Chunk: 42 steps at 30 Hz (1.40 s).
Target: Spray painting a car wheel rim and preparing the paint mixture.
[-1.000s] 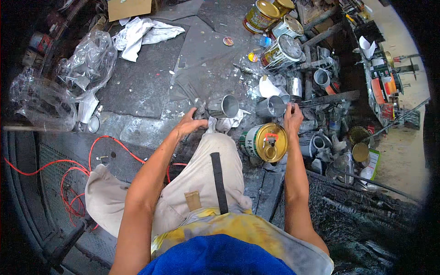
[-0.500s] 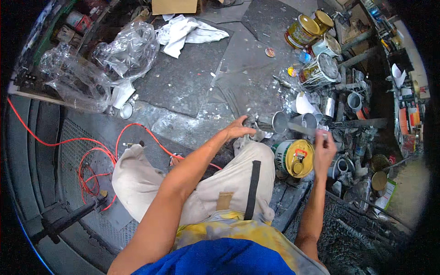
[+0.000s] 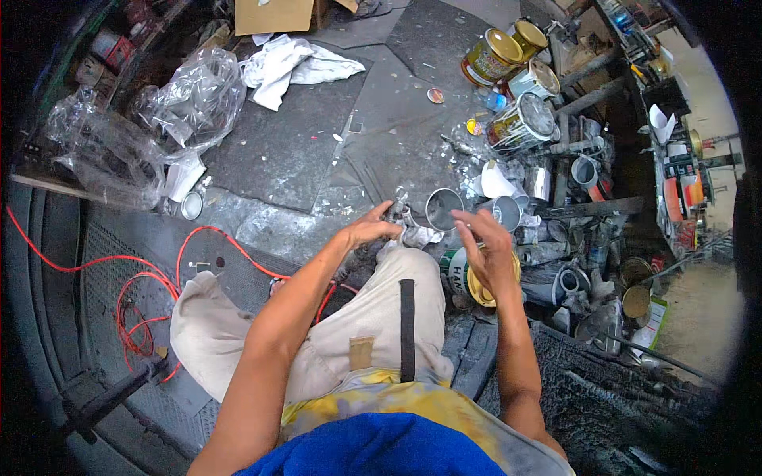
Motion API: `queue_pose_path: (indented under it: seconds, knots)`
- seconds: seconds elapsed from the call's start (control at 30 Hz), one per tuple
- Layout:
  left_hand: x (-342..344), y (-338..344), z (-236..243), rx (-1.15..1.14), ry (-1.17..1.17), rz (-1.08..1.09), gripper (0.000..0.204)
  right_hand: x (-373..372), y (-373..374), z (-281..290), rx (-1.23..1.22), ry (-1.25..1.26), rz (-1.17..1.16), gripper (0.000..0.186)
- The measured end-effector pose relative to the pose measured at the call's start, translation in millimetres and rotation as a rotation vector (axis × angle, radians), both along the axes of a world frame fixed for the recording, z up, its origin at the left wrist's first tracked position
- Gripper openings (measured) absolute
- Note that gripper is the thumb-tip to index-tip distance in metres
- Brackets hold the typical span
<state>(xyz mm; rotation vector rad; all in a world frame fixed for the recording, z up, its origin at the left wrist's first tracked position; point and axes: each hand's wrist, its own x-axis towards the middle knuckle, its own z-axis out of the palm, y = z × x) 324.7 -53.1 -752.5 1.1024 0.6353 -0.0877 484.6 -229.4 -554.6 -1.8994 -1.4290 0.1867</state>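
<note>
Fingers (image 3: 390,228) of my left hand (image 3: 367,232) curled on small metal part, beside grey cup (image 3: 442,208); right hand (image 3: 490,252) fingers half-spread, just below cup, holding nothing I can see.

Head camera looks steeply down (fisheye, close) over knees onto floor (image 3: 317,151).

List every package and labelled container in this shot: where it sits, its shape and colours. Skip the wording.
Cardboard box: top edge, flat, brown.
Gold tins: upper right, round, yellow labels.
Silver-lidded tin: below them, on its side, patterned label.
Yellow-lidded tin: under the right hand, white and green label.
Clear plastic bags: upper left, crumpled.
</note>
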Motion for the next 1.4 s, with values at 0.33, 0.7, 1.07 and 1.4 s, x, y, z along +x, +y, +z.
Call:
queue_pose_path:
  seconds: [0.33,0.7,1.07,1.4]
  knots:
    - [6.1,1.2,2.7,-0.047,-0.039,-0.028,0.071,1.6,-8.7,5.5,-0.079,0.04,0.05,0.019]
    - [3.0,0.6,0.6,-0.034,-0.007,-0.01,0.07,-1.6,-9.0,10.8,-0.112,0.154,0.043,0.02]
    - [1.4,3.9,3.0,-0.071,-0.06,-0.053,0.065,-1.6,-9.5,21.0,-0.108,0.1,-0.026,0.018]
    - [2.3,3.8,12.9,0.002,-0.096,-0.071,0.065,-1.8,-8.7,23.0,-0.201,0.168,0.017,0.015]
